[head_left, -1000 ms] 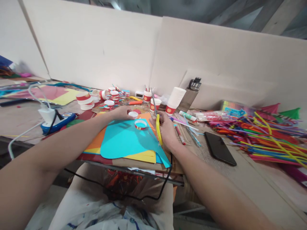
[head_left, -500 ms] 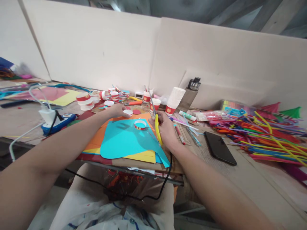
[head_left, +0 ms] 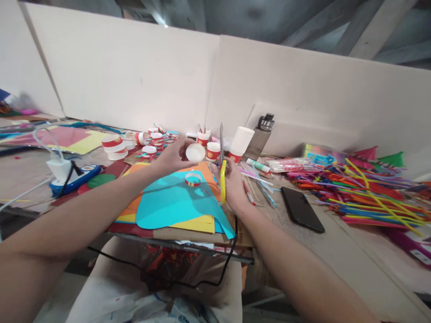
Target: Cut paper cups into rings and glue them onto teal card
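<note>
In the head view, the left hand (head_left: 173,157) has lifted the white cup piece (head_left: 195,153) off the tabletop since half a second ago and turned its hollow side toward the wearer; its thumb and fingers are parted only by the piece, gripping it at the edge. It now hangs beyond the turquoise paper (head_left: 168,204), just in front of a red-banded cup (head_left: 213,153). The right hand (head_left: 233,181) keeps its fingers curled closed around the yellow handles of the scissors (head_left: 223,181), whose blades now point nearly straight up instead of leaning left. The cut paper ring (head_left: 192,183) remains on the turquoise sheet. The red-banded cup bears a gold emblem; any lettering there is too small to read, as is the print on the blue-labelled pack (head_left: 319,159) and the green-and-white tube (head_left: 258,166).
</note>
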Tool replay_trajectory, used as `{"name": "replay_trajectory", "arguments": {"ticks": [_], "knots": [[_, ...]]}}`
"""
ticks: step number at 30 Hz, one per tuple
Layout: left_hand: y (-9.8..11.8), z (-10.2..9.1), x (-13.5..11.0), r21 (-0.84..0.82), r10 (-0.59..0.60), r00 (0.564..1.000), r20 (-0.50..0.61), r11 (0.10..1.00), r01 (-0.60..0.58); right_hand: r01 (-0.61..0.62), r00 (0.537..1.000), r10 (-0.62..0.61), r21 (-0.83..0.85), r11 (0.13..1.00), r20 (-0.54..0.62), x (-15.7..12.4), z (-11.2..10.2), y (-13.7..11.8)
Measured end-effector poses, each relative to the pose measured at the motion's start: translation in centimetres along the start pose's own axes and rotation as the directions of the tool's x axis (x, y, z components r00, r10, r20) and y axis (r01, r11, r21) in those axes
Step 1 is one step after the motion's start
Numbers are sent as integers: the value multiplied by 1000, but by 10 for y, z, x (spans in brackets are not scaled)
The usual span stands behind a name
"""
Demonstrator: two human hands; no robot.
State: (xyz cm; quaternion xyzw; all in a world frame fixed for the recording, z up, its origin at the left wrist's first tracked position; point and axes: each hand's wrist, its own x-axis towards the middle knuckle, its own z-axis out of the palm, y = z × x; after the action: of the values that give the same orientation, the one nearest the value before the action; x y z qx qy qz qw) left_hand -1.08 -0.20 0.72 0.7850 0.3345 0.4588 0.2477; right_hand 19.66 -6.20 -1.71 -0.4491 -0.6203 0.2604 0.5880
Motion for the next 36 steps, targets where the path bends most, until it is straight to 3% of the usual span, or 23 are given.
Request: {"name": "replay_trajectory", "arguments": {"ticks": [3,7,11,15,20,25,28,31,33,36], "knots": [[19,12,-7,42,58,995,81,997,-61,-42,999,43,62,997,-17,1,0,-1],[30,21,-13,53,50,991,124,997,-57,-125,992,122,131,983,30,-2,1,-6],[27,25,-15,-162,66,980,186,986,-36,-150,988,141,158,976,65,-5,2,-11],[25,27,-16,-429,6,966,257,897,108,-155,987,146,172,973,64,-5,1,-15],[22,27,-17,-515,-137,929,345,800,309,-92,995,86,130,987,54,-2,1,-11],[19,26,-18,-464,-32,932,360,861,209,-66,997,60,120,991,54,-1,3,-8],[20,25,-17,-531,-36,945,324,820,213,-61,997,54,159,985,46,-1,4,-9],[22,23,-14,-676,-83,975,208,708,205,-3,999,-4,172,985,39,-2,4,-10],[22,20,-12,-749,-83,987,134,644,156,39,998,-45,117,992,48,-3,2,-11],[21,17,-8,-776,-85,995,55,623,96,81,992,-76,-42,996,104,-5,-1,-15]]}}
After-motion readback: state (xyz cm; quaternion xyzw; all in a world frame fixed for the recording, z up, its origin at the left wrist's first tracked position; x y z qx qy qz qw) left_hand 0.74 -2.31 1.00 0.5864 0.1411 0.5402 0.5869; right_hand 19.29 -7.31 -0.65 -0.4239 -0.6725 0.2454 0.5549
